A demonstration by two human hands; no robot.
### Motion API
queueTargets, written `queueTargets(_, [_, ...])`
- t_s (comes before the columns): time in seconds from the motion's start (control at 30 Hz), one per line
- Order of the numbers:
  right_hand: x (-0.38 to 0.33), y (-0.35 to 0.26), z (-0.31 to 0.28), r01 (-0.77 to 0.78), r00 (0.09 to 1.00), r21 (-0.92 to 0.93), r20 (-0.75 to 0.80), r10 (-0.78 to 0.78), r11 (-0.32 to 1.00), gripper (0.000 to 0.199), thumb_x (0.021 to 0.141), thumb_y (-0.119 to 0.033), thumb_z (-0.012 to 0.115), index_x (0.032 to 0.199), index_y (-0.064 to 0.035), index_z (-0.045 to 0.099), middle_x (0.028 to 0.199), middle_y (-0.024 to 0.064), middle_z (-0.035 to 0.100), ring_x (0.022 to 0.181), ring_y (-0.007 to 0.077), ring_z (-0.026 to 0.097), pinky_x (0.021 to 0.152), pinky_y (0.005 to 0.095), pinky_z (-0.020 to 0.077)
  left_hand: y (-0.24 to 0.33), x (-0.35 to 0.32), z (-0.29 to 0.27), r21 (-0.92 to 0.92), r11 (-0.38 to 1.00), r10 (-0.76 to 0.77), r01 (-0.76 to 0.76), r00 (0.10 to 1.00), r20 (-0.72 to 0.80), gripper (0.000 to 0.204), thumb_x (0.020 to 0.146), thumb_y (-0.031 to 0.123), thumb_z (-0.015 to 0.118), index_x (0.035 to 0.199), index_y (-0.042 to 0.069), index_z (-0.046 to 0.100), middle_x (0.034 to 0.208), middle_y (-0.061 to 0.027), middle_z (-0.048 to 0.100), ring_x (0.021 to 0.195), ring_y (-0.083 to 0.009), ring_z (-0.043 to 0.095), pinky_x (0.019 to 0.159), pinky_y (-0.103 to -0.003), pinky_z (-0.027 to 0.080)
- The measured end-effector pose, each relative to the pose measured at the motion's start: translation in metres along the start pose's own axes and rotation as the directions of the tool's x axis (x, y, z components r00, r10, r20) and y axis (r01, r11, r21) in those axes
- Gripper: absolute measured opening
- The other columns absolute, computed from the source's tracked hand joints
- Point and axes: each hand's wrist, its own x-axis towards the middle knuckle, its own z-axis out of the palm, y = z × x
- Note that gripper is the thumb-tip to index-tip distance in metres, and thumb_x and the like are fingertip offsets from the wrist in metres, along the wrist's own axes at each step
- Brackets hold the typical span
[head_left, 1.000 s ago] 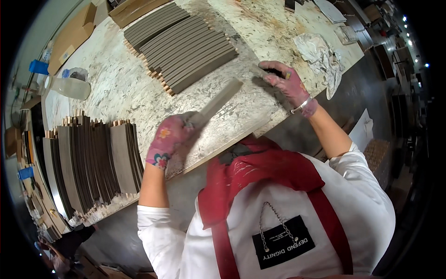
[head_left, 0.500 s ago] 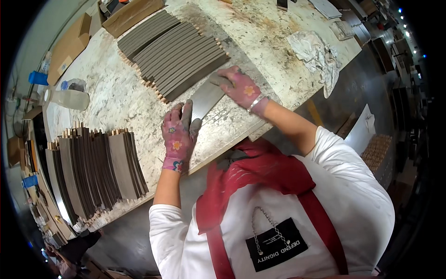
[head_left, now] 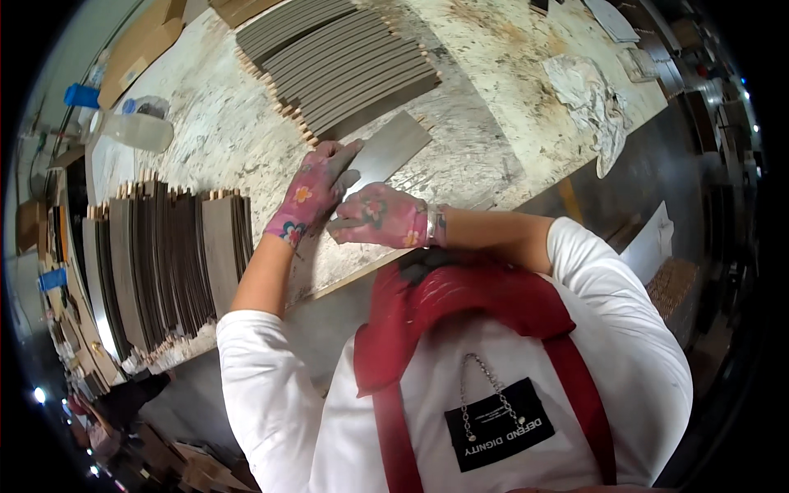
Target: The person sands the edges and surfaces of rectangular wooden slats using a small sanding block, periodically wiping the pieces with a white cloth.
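So you've got one flat grey slat [head_left: 396,144] lying on the paint-smeared workbench [head_left: 214,123], right in front of you, just on your side of the neat row of grey-brown slats [head_left: 353,74]. Your left hand [head_left: 319,189] is on the slat's left end, fingers close together and thumb apart; can't tell if you're really pinching it. Your right hand [head_left: 380,216] is just beside it, nearer your body, fingers curled in, and I can't tell whether there's anything in them. Both are in pink floral gloves [head_left: 289,226], btw. Off to your left there's a bunch of slats standing on end [head_left: 164,263], pale wooden pegs [head_left: 222,195] poking out on top. Past those sits a cloudy bottle [head_left: 141,132], and over to your right a crumpled white cloth [head_left: 588,90] droops off the bench edge.
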Motion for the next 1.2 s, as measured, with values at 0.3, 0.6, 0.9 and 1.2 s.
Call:
queueTargets(0.3, [-0.085,0.065,-0.094,-0.769,0.604,0.324,0.083,0.793,0.551,0.019,0.09,-0.023,0.064,0.104,-0.0186,0.076,0.102,0.0104,0.07,0.084,0.0256,0.067,0.08,0.036,0.0559,-0.015,-0.003,0.012,0.049,0.998,0.047,-0.044,0.996,-0.07,0.048,0.093,0.017,0.064,0.139,0.008,0.055,0.116,-0.0189,0.059,0.102,-0.0362,0.058,0.089,-0.042,0.049])
queueTargets(0.6, [-0.092,0.063,-0.125,-0.557,0.733,0.344,-0.224,0.642,0.756,0.033,0.086,-0.01,0.066,0.12,-0.0103,0.065,0.114,0.0151,0.059,0.102,0.0335,0.063,0.089,0.0403,0.0525,0.068,0.002,0.07,0.385,0.923,0.171,-0.015,0.912,-0.373,0.042,0.089,0.022,0.065,0.13,0.011,0.061,0.13,-0.0211,0.055,0.125,-0.0411,0.047,0.109,-0.05,0.035])
queueTargets(0.9, [0.032,0.01,-0.045,-0.003,0.943,0.07,0.331,-0.021,0.998,0.031,0.081,-0.017,0.065,0.11,-0.0265,0.066,0.105,0.0082,0.061,0.099,0.0305,0.065,0.08,0.0411,0.0538,0.077,-0.033,0.152,-0.289,0.956,-0.178,0.053,0.886,-0.428,0.045,0.088,0.029,0.066,0.126,0.007,0.063,0.142,-0.0149,0.051,0.129,-0.0278,0.049,0.109,-0.05,0.035])
queueTargets(1.2, [0.042,0.031,-0.067,-0.182,0.983,-0.015,0.017,0.183,0.983,0.026,0.089,-0.026,0.062,0.114,-0.0184,0.065,0.114,0.0135,0.062,0.108,0.0333,0.061,0.092,0.0444,0.048,0.078,-0.016,0.089,0.196,0.968,-0.052,0.154,0.894,-0.444,0.037,0.087,0.03,0.064,0.119,0.011,0.067,0.123,-0.0139,0.063,0.118,-0.0345,0.056,0.103,-0.052,0.037])
